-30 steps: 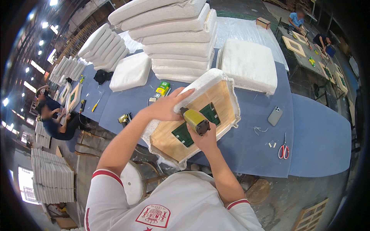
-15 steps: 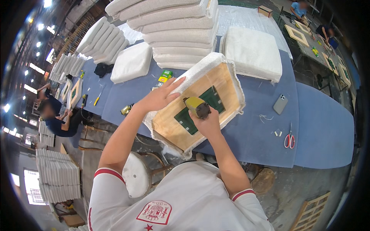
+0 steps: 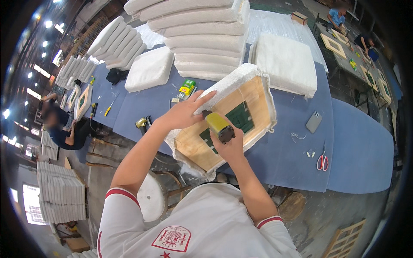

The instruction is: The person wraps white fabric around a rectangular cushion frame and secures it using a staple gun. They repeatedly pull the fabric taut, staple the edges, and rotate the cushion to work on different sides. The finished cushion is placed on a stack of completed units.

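Observation:
A white fabric-covered seat cushion [image 3: 258, 129] is tilted up at the table's near edge, its wooden underside facing me. Set in the wood is a dark green panel [image 3: 241, 117], partly covered by my right hand. My left hand [image 3: 186, 112] grips the cushion's upper left edge, with fingers over the white fabric. In my right hand [image 3: 229, 146] is a yellow and black drill-like power tool [image 3: 216, 124]. Its dark tip points at the wood near the left hand's fingers; whether it touches is unclear.
Stacked white cushions [image 3: 202, 43] stand behind, with more on both sides. On the blue table [image 3: 288, 163] are a phone [image 3: 314, 122], red-handled scissors [image 3: 322, 161], a green and yellow box [image 3: 187, 87] and an air gun [image 3: 143, 124]. A white stool [image 3: 151, 198] stands below. Co-workers sit left and far right.
The power tool has shifted a little left across the wood, closer to my left hand. Both hands keep their hold. The whole view has moved slightly.

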Demonstrator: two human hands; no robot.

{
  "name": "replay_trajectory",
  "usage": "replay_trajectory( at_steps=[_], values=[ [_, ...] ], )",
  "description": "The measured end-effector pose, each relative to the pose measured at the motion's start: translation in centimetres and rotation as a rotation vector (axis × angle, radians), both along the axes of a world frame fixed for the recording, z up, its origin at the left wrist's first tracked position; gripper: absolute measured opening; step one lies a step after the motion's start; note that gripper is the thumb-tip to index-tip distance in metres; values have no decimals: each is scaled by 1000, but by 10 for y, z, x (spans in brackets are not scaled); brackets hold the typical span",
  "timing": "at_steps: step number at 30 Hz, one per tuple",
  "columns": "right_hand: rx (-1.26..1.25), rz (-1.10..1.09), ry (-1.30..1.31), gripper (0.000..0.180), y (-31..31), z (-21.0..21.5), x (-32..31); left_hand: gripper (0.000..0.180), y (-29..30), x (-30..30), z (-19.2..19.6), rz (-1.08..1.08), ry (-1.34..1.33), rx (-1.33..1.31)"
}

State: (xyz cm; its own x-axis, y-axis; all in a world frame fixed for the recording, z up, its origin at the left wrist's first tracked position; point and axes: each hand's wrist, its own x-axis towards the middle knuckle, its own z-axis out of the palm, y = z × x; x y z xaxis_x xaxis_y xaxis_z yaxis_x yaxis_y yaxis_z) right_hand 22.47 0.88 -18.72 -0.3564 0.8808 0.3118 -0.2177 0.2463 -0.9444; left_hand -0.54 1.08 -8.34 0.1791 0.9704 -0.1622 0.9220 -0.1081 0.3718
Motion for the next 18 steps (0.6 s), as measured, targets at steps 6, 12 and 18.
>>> replay_trajectory(
  at_steps=[6, 12, 18],
  values=[
    [-56, 42, 26, 59, -10, -1, -1, 90, -1, -7, 23, -125, -88, -55],
    [-28, 42, -3, 58, -14, -30, 1, 72, -12, -41, -13, 206, -292, -199],
    [-207, 85, -42, 54, -18, -23, 1, 68, -27, -28, -13, 87, -87, -49]
  ],
)
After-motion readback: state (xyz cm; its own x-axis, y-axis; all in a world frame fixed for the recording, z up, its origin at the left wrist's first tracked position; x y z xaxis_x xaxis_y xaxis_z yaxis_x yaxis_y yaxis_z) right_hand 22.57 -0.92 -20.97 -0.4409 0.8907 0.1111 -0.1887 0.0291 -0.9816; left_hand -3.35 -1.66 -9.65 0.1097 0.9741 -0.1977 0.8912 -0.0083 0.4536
